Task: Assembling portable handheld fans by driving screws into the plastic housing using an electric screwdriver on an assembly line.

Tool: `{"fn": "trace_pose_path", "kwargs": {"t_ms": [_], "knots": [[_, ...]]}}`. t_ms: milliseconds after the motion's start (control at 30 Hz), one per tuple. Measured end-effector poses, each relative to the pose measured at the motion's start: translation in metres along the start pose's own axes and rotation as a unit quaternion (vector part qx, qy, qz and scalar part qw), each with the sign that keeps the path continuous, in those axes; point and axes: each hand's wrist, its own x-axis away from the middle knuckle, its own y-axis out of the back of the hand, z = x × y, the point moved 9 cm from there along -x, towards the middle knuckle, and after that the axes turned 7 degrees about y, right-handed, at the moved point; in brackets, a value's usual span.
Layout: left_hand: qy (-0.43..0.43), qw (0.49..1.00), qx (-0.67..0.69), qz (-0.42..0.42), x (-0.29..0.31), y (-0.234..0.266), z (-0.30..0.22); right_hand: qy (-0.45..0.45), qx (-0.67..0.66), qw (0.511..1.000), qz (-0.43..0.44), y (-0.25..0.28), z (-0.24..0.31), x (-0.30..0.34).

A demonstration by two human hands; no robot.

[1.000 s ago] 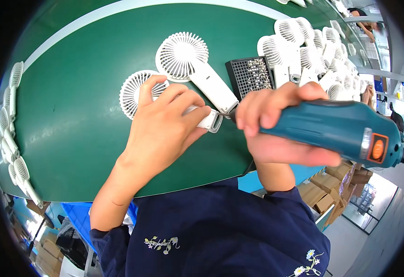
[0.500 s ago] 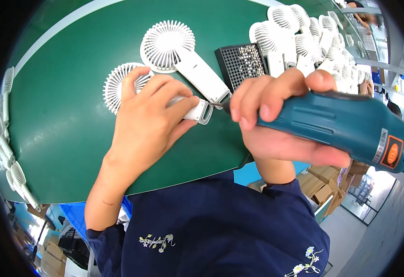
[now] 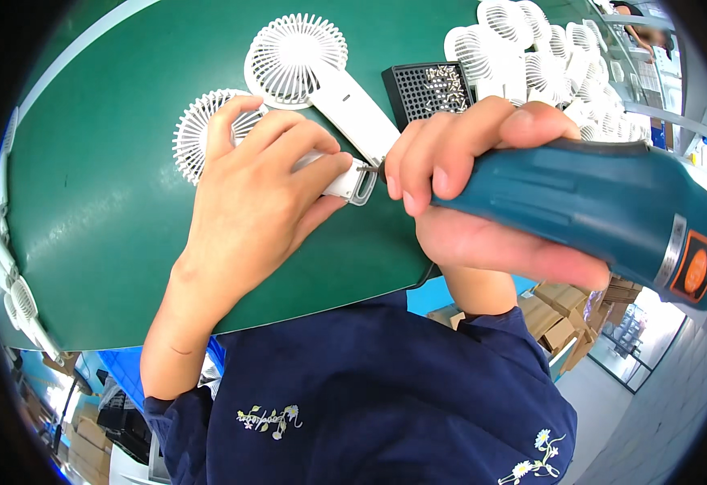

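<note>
With my left hand (image 3: 269,178) I grip a small white handheld fan (image 3: 200,133), its round slatted head pointing away to the left and its handle end sticking out past my fingers. My right hand (image 3: 483,190) is wrapped round a teal electric screwdriver (image 3: 580,210). The driver's bit meets the end of the fan's handle, beside a looped grey piece (image 3: 364,190). Just beyond lies a second white fan (image 3: 297,61) on the green table, its handle slanting toward the bit. A black screw tray (image 3: 426,93), holding many small screws, stands behind my right hand.
Many white fans (image 3: 531,56) are heaped at the far right of the green table (image 3: 103,210). More fans (image 3: 26,303) line its left edge. Cardboard boxes (image 3: 559,315) and a blue bin (image 3: 123,368) are below the near edge. Another person (image 3: 640,32) is at the far right.
The screwdriver has shifted slightly left, with its bit nearer the held fan's handle end. The table and the things on it appear slightly higher in view.
</note>
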Motion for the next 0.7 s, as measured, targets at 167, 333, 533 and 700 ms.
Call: {"fn": "trace_pose_path", "kwargs": {"t_ms": [167, 333, 533, 700], "knots": [[0.001, 1.000, 0.004, 0.000, 0.000, -0.003, 0.001, 0.022, 0.000, 0.999, 0.045, 0.000, 0.006, -0.003], [0.007, 1.000, 0.007, 0.000, 0.001, -0.003, 0.001, 0.123, 0.087, 0.962, -0.230, 0.061, 0.041, -0.010], [0.005, 1.000, -0.001, -0.001, 0.000, -0.001, -0.002, 0.117, 0.078, 0.953, -0.270, 0.094, 0.025, 0.010], [0.000, 1.000, -0.005, -0.004, -0.003, -0.002, -0.002, 0.136, 0.096, 0.950, -0.265, 0.095, 0.022, 0.003]]}}
